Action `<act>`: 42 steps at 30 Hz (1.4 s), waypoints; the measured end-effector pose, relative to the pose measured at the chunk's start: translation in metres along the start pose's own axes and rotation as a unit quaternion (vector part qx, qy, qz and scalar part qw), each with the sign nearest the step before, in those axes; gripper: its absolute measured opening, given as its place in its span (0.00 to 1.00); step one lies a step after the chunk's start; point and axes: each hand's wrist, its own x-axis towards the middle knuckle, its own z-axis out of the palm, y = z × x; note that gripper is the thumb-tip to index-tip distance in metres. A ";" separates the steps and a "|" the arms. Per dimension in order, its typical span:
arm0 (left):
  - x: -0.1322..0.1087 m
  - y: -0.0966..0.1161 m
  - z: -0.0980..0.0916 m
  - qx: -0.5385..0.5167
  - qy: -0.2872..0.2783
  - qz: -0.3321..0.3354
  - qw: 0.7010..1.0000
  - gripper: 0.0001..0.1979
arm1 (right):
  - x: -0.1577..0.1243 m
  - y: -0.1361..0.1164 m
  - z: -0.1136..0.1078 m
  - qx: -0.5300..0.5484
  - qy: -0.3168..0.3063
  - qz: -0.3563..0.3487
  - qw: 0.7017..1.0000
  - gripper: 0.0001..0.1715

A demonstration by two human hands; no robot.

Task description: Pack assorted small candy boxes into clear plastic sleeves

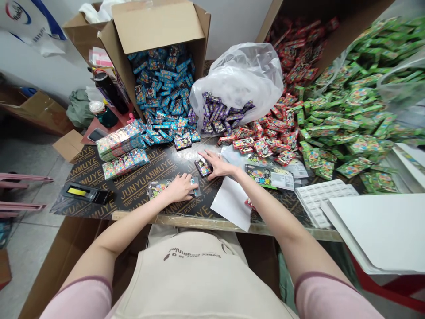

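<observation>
My left hand (182,188) lies over a flat, dark printed packet (157,188) near the table's front edge, fingers bent across it. A bluish end of something shows past its fingertips; the part under the palm is hidden. My right hand (215,164) has its thumb and fingers about a small purple candy box (202,167) on the tabletop, just right of and beyond the left hand. Farther back, a small blue box (183,142) lies in front of a heap of blue boxes (166,88). A white paper sheet (230,204) lies beneath my right forearm.
A clear plastic bag (245,71) spills purple boxes. Red boxes (265,146) and green boxes (352,115) are heaped to the right. Wrapped stacks (124,164), a tape dispenser (84,192) and a cardboard carton (159,26) are leftward. Label sheets (323,201) lie right.
</observation>
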 end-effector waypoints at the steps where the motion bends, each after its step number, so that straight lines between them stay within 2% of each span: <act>1: 0.000 -0.001 0.000 -0.003 -0.001 0.004 1.000 0.22 | -0.002 0.004 -0.001 0.011 -0.019 -0.014 1.000 0.63; 3: -0.001 -0.002 0.001 -0.009 -0.003 0.008 1.000 0.21 | -0.005 0.007 0.000 0.030 -0.013 -0.032 0.999 0.53; 6: -0.001 -0.003 0.002 -0.022 -0.005 0.012 1.000 0.20 | -0.013 0.002 0.010 0.059 0.054 -0.048 0.996 0.42; 10: -0.005 -0.006 0.003 -0.041 0.000 0.008 0.999 0.19 | -0.032 -0.008 0.026 0.069 0.125 -0.042 0.989 0.40; 13: -0.009 -0.009 0.005 -0.086 0.024 -0.018 0.996 0.28 | -0.048 -0.016 0.035 0.013 0.155 -0.005 0.988 0.38; 15: -0.012 -0.011 0.004 -0.140 0.056 -0.043 0.988 0.37 | -0.055 -0.025 0.041 0.012 0.185 0.004 0.983 0.31; 18: -0.015 -0.009 0.002 -0.207 0.117 -0.056 0.970 0.44 | -0.057 -0.042 0.049 0.076 0.193 -0.059 0.976 0.18; 21: -0.017 -0.007 0.000 -0.236 0.146 -0.044 0.960 0.46 | -0.052 -0.056 0.052 0.094 0.142 -0.126 0.977 0.19; 25: -0.017 -0.008 0.000 -0.250 0.143 -0.042 0.957 0.48 | -0.048 -0.063 0.045 0.055 0.102 -0.149 0.982 0.17; 28: -0.017 -0.007 0.000 -0.254 0.142 -0.039 0.956 0.48 | -0.052 -0.068 0.036 0.029 0.095 -0.158 0.982 0.15; 32: -0.017 -0.005 0.001 -0.266 0.178 -0.030 0.947 0.47 | -0.060 -0.077 0.031 0.005 0.145 -0.151 0.978 0.10; 37: -0.018 -0.005 0.000 -0.283 0.217 -0.007 0.934 0.47 | -0.069 -0.087 0.038 0.030 0.230 -0.152 0.961 0.10; 42: -0.018 -0.009 -0.008 -0.266 0.234 0.016 0.935 0.44 | -0.073 -0.099 0.045 0.014 0.279 -0.107 0.954 0.08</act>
